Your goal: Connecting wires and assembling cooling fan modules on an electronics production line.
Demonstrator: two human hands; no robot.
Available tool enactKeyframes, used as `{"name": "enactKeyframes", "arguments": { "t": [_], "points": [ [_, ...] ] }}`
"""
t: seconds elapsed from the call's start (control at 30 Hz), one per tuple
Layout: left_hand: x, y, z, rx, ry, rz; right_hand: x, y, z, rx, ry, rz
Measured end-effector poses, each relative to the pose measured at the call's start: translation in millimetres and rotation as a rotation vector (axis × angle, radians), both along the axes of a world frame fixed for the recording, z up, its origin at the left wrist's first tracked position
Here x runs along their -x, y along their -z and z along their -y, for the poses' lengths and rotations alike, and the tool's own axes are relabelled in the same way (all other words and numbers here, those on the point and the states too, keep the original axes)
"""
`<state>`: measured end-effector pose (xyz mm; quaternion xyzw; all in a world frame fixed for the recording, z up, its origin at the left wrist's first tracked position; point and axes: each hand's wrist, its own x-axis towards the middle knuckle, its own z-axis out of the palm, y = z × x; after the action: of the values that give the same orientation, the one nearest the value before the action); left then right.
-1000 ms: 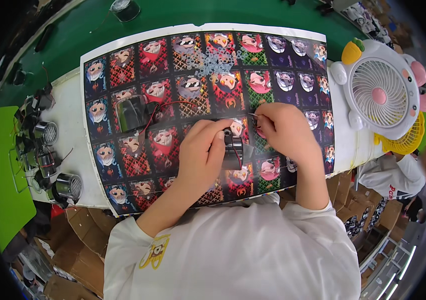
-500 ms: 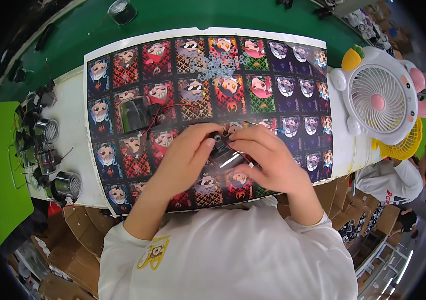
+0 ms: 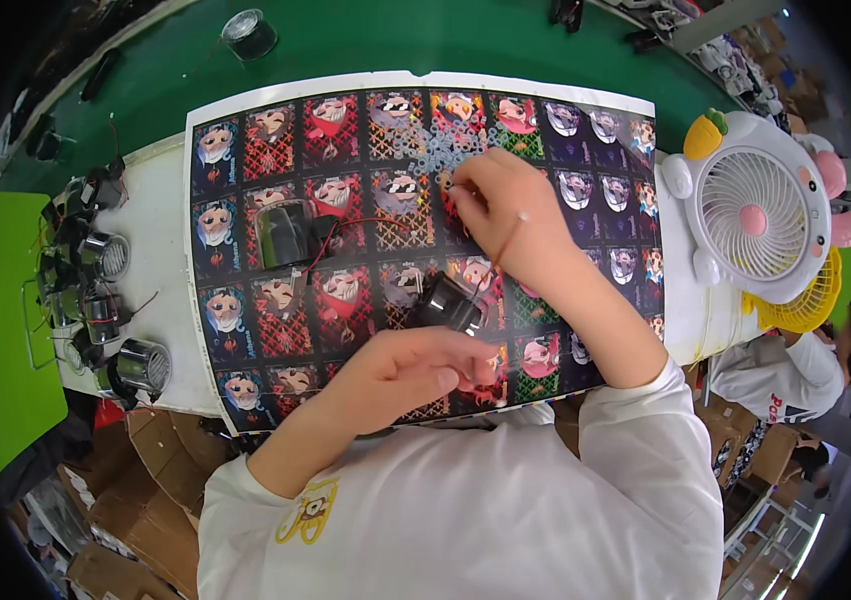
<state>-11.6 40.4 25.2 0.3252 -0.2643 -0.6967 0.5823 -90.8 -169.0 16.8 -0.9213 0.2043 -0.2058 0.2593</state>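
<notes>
A black motor-like cylinder [image 3: 447,304] with thin wires lies on the printed sheet [image 3: 422,84]. My left hand [image 3: 401,372] is just on the near side of it, fingers loosely bent, thumb apart, with nothing visible in its grasp. My right hand [image 3: 511,215] reaches over the sheet to the near edge of a pile of small translucent rings [image 3: 436,148]. Its fingers are bent down in a pinch; whatever lies between the tips is hidden. The cylinder's wire with a small white connector [image 3: 523,216] stands up in front of my right hand.
A second dark cylinder [image 3: 284,235] with red and black wires lies on the sheet's left half. Several clear-and-black cylinders [image 3: 143,366] crowd the table's left end. A white fan [image 3: 752,222] and a yellow basket [image 3: 808,295] stand at right. Another person [image 3: 784,378] is beyond.
Both hands have let go of the black cylinder, which now lies on the sheet. My right hand has moved away to the ring pile; my left has drawn back toward me.
</notes>
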Motion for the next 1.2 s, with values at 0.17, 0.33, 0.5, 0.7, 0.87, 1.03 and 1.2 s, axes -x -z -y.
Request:
{"name": "enactKeyframes", "arguments": {
  "t": [0.17,0.33,0.5,0.7,0.87,1.03,1.2],
  "points": [
    [6,-4,-1,-0.071,-0.062,0.124,-11,22,-5,0.168,0.019,-0.177],
    [5,-7,12,0.292,-0.203,1.078,-12,20,-6,0.265,-0.019,-0.191],
    [14,-12,23,0.428,-0.244,1.446,-5,13,-10,0.134,-0.007,-0.093],
    [15,-8,26,0.510,-0.307,1.634,22,-27,-17,-0.137,0.042,0.012],
    [14,-25,38,0.436,-0.488,1.306,59,-46,-35,-0.425,0.085,0.103],
    [12,-21,34,0.150,-0.334,0.784,77,-58,-53,-0.657,0.011,0.256],
    [14,-30,34,-0.059,-0.312,0.507,84,-60,-58,-0.680,-0.030,0.293]
  ]
}}
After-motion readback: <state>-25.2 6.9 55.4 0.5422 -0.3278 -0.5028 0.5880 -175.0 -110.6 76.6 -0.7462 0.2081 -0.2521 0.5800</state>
